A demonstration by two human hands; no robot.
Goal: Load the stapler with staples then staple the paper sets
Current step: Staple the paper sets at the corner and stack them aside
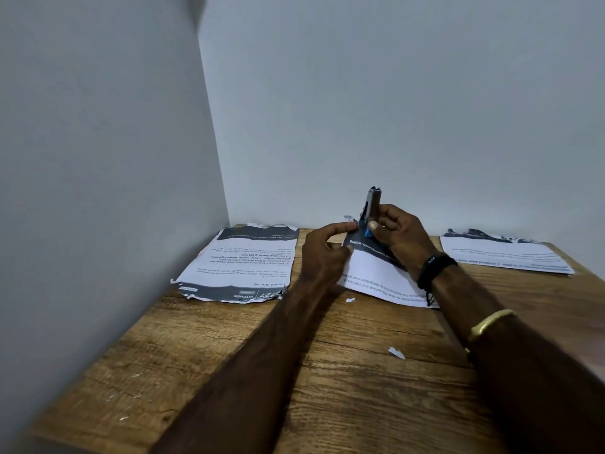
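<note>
Stapling step: right hand (397, 232) clamped on stapler (371, 208), upright at lifted corner of middle paper set (370, 273); left hand (324, 249) pinching that corner. Next, probably squeeze firmly.

Wooden table (229, 371), grey walls (393, 93)

A wood-grain table (229, 371) sits in a corner between two plain pale walls (393, 93)

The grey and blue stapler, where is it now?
In the head view, the grey and blue stapler stands upright in the right hand, at the far corner of the middle paper set.
</note>
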